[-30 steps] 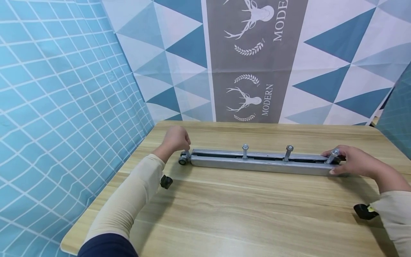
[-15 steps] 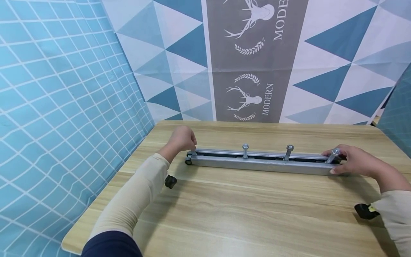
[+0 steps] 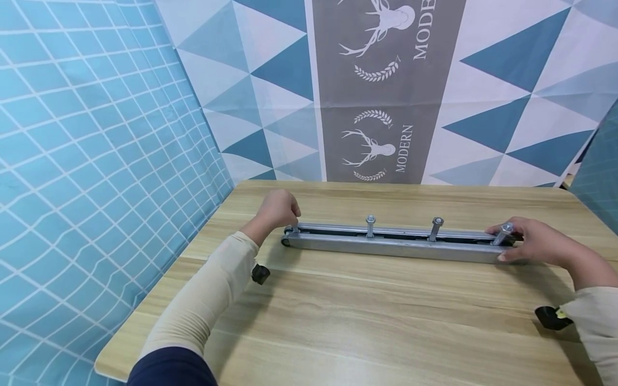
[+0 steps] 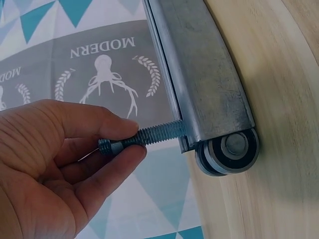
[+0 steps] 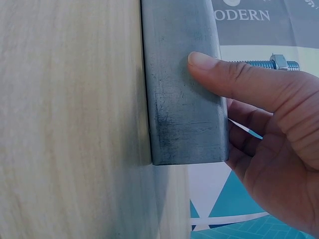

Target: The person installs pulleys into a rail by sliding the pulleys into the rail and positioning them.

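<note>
A long grey metal channel rail lies across the wooden table, slot facing up. At its left end my left hand pinches a threaded bolt between thumb and fingers. That bolt rises from the slot, and a roller wheel sticks partly out of the rail's end. My right hand grips the other end, with the thumb on the near wall and the other fingers behind. Beside it stands a bolt with a nut. Two more upright bolts, a left one and a right one, stand along the slot.
The wooden table reaches back to a patterned cloth; a blue grid cloth hangs at the left. Small black objects show by each sleeve, one at the left and one at the right.
My left hand has moved right with the bolt, and its roller has gone from outside the rail's left end to mostly inside. My right hand keeps its grip on the rail.
</note>
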`<state>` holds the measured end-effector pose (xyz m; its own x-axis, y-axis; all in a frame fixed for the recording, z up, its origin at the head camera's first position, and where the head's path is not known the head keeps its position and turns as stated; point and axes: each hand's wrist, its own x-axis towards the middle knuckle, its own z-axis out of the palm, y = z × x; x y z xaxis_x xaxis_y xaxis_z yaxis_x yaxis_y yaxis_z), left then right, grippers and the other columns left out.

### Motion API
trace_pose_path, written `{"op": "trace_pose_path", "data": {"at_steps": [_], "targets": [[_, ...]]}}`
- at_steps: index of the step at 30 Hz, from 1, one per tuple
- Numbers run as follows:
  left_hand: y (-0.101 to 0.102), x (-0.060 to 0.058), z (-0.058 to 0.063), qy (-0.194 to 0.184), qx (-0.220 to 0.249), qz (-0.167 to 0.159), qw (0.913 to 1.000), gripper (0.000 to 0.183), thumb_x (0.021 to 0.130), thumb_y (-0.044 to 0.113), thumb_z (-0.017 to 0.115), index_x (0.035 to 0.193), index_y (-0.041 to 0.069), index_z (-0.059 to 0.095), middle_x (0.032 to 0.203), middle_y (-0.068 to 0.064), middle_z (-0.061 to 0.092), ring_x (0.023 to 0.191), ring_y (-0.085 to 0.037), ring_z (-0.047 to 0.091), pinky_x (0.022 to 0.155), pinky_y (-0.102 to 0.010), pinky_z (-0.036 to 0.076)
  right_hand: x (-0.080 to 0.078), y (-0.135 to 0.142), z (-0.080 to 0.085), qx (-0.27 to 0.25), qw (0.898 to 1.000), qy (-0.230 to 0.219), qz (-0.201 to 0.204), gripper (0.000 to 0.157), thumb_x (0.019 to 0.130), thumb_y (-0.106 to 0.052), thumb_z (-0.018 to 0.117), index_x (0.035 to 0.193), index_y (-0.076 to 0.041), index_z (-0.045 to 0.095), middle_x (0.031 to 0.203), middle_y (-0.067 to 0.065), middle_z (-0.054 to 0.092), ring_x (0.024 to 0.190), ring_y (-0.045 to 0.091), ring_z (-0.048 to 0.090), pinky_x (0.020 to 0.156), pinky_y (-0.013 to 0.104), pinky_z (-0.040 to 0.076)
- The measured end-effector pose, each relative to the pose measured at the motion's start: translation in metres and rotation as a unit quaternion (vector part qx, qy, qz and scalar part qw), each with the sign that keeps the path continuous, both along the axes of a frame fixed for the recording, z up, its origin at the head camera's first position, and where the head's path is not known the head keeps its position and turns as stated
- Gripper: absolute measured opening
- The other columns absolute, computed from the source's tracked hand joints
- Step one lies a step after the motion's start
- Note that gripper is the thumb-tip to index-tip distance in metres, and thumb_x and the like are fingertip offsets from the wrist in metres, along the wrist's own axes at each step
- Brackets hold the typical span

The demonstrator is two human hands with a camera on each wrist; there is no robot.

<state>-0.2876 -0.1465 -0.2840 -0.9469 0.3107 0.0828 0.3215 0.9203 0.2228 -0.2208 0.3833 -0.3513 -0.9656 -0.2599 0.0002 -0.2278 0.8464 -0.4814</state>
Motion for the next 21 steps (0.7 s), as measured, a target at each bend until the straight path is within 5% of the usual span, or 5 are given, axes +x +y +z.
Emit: {"op": "trace_pose_path", "data": {"at_steps": [21], "targets": [[0.020,0.004,-0.007,0.021,0.012,-0.025,0.9994,0.021,0.075,-0.001,0.067,0.088,0.009,0.079,0.081,0.002,0.072,0.069,-0.012,0.057,0.069,-0.030,0.049,0.000,-0.001,0.000,-0.002,1.000,-0.004,-0.008,0.067,0.068,-0.019,0.088,0.124,0.004,0.060,0.106,0.019,0.062,0.091,0.028,0.052,0.071,0.037,0.044]]}}
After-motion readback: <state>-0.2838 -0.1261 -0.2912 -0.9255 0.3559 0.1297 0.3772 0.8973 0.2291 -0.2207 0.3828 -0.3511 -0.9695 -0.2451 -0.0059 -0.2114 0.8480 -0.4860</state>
